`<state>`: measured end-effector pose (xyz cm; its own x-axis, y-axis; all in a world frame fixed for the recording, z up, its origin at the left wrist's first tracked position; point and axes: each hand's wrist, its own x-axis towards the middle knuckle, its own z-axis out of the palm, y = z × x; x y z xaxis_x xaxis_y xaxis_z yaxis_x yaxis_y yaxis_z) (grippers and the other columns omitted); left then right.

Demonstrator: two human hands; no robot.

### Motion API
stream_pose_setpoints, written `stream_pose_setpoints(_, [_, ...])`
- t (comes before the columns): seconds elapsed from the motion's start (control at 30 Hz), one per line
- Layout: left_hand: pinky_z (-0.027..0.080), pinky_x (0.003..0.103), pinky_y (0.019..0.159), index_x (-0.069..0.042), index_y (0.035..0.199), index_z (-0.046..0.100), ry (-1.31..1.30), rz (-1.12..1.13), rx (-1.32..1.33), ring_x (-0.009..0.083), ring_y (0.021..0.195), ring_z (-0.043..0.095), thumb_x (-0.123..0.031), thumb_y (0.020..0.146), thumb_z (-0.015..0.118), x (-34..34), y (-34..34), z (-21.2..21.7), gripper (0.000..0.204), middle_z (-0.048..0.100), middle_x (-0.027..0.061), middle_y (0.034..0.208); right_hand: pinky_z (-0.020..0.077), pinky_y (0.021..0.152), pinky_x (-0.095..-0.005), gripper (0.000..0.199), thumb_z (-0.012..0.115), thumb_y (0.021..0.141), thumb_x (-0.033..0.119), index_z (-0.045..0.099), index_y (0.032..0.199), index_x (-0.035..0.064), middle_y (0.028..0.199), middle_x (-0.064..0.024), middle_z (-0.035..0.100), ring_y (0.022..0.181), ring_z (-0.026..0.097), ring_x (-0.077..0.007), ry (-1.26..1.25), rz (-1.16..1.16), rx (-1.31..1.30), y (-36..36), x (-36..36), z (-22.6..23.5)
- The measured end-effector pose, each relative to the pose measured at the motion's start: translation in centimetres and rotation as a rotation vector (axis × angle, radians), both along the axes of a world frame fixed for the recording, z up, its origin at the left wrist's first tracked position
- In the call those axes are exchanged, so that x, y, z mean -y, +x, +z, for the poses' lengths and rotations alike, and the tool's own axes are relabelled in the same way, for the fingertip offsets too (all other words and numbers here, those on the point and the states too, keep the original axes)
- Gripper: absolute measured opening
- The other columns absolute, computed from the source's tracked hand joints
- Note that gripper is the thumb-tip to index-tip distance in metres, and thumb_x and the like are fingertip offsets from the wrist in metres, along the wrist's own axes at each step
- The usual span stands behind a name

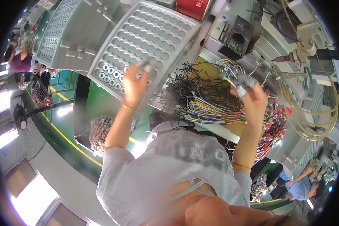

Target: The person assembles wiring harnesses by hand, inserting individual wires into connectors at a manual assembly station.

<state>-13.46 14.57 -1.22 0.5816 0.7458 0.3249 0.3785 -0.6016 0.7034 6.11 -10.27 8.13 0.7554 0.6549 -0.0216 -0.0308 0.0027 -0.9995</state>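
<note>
My left hand (135, 86) is over the near edge of a grey moulded tray (195, 26) with rows of round pockets. Its fingers are drawn together, and a blurred grey piece shows at their tips; I cannot tell whether it is a part or a finger cover. Silver ring-shaped parts (112, 76) fill several pockets beside that hand. My right hand (255, 98) is closed in a pinch at the right, grey at thumb and fingertip. Thin yellow and blue wires (226, 70) loop right by those fingertips; what the pinch holds is hidden.
Between my arms lies a thick bundle of wires (211, 112) with dark ends (177, 88). A black box (237, 37) and a machine with a pointed tool (284, 58) and clear hoses stand at the right. Stacked trays (73, 35) are far left. Other people work at both sides.
</note>
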Motion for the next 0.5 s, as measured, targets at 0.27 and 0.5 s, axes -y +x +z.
stream_pose_setpoints(0.27, [0.036, 0.04, 0.088, -0.005, 0.101, 0.06, 0.52, 0.232, -0.48, 0.0287, 0.088, 0.056, -0.023, 0.075, 0.062, -3.9, -5.0, -1.9, 0.032, 0.061, 0.0111, 0.091, 0.0436, 0.063, -0.0215, 0.017, 0.056, 0.081, 0.003, 0.059, 0.097, -0.0019, 0.08, -0.0015, 0.057, 0.072, 0.053, -0.0068, -0.143, 0.141, 0.101, -1.1, -0.2, -2.3])
stream_pose_setpoints(0.5, [0.049, 0.023, 0.057, 0.002, 0.107, 0.055, -0.766, -0.091, 0.437, 0.0156, 0.074, 0.062, -0.001, 0.082, 0.051, 2.1, 1.7, 4.4, 0.026, 0.062, 0.0098, 0.095, 0.0418, 0.057, -0.019, 0.011, 0.057, 0.077, 0.0, 0.059, 0.088, -0.0023, 0.074, 0.0, 0.057, 0.064, 0.051, -0.0042, -0.064, 0.075, 0.077, -2.2, -0.5, -1.9])
